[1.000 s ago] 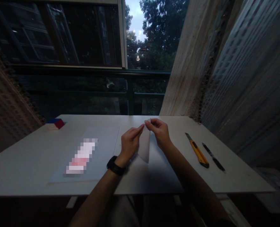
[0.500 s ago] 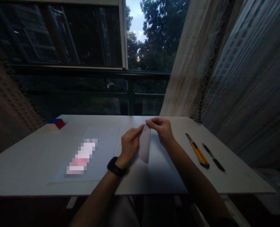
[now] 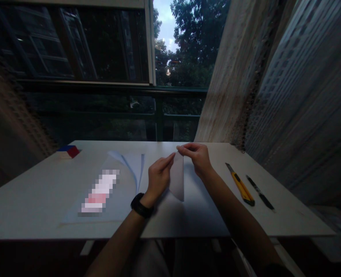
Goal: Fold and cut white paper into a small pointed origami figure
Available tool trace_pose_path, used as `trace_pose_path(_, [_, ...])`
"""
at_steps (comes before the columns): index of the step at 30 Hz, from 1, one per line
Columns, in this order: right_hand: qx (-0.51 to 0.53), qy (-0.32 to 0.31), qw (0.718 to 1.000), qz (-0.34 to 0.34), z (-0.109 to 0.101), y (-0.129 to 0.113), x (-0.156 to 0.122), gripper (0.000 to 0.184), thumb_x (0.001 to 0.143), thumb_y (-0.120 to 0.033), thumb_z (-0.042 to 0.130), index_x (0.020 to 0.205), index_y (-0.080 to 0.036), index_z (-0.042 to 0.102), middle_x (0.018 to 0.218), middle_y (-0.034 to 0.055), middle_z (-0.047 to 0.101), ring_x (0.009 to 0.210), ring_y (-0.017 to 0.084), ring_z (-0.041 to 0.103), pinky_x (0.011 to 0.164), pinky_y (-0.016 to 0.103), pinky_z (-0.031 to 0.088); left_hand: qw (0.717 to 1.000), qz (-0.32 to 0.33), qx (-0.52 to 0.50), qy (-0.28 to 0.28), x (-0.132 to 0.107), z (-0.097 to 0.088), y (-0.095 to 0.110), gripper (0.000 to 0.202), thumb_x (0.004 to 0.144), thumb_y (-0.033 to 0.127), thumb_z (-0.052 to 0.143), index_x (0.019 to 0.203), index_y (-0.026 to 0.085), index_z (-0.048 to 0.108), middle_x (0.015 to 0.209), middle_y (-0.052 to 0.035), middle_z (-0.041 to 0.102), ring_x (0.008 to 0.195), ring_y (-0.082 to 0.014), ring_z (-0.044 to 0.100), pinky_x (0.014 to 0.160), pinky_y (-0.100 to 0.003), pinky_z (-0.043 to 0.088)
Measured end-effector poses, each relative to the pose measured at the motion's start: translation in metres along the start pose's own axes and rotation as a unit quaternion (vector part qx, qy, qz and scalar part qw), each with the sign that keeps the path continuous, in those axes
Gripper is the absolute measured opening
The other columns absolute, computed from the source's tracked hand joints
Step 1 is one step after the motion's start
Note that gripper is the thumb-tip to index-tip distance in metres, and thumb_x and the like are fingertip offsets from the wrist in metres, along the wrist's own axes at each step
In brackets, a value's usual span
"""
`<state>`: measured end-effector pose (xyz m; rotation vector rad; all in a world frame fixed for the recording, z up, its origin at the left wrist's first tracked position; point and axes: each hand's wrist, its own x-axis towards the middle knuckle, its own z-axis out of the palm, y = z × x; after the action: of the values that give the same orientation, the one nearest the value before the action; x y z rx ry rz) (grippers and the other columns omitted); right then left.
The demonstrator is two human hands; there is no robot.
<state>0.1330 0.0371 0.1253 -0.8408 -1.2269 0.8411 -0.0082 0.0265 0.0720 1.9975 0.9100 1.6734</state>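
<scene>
A folded white sheet of paper (image 3: 177,179) stands tilted between my hands above the middle of the table. My right hand (image 3: 198,157) pinches its far upper corner between thumb and fingers. Against the left side of that same paper, close to the top, my left hand (image 3: 159,173) presses with its fingers held together; its thumb is mostly hidden. A black watch (image 3: 142,204) is on my left wrist. Left of it lie more white paper sheets (image 3: 124,198), with the far right edge curled up. A pixelated patch covers part of them.
On the white table (image 3: 29,207), a yellow utility knife (image 3: 241,185) and a black pen (image 3: 260,192) lie to the right. A red, white and blue cube (image 3: 68,151) sits at the far left. Curtains (image 3: 225,73) and a window are behind.
The far right edge of the sheets on the left has lifted and curled. The held paper's lower corner has swung slightly right. My hands have stayed nearly in place.
</scene>
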Motion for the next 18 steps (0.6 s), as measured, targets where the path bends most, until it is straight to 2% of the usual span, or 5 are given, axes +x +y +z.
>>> trace_pose_path(8, [-0.01,0.013,1.0,0.017,-0.0017,0.0039,0.004,0.02,0.052,-0.033,0.076,0.057,-0.017,0.067,0.057,0.0007,0.063,0.056,0.012,0.054,0.06,0.028,0.042,1.0,-0.006,0.01,-0.002,0.0003,0.002,-0.0037,0.029,0.085,0.025,0.05,0.111,0.024,0.061,0.086,-0.0031,0.065,0.076,-0.0137,0.058,0.071,-0.026,0.044])
trace_pose_path(18, [0.004,0.028,0.999,0.019,-0.0013,0.007,0.0042,0.02,0.05,-0.032,0.077,0.055,-0.016,0.066,0.053,-0.0006,0.06,0.052,0.011,0.051,0.056,0.026,0.039,0.999,-0.004,0.035,-0.006,-0.0009,0.0016,-0.0024,0.029,0.085,0.025,0.05,0.112,0.024,0.061,0.082,-0.0029,0.064,0.073,-0.0131,0.057,0.069,-0.025,0.043])
